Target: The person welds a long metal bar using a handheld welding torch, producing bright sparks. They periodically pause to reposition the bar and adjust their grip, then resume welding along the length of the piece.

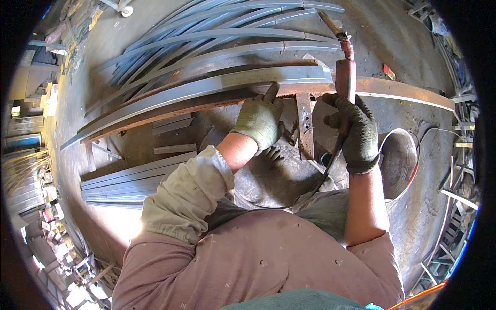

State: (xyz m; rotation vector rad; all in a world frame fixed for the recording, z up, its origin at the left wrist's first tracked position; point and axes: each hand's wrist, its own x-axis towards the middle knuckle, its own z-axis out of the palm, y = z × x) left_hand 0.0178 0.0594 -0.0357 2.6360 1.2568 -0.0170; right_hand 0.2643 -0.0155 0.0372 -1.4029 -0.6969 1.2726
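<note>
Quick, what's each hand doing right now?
Left hand: gloved, resting on the grey steel bar, fingers curled, not clearly gripping it.
Right hand: gloved, closed around the welding electrode holder.

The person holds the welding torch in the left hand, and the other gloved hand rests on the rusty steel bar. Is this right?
Not quite. The head view shows the welding torch in the right hand; it is the left hand that rests on the rusty steel bar.

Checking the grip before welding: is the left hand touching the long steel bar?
Touching. The head view shows the left hand with gloved fingers resting on the steel bar.
</note>
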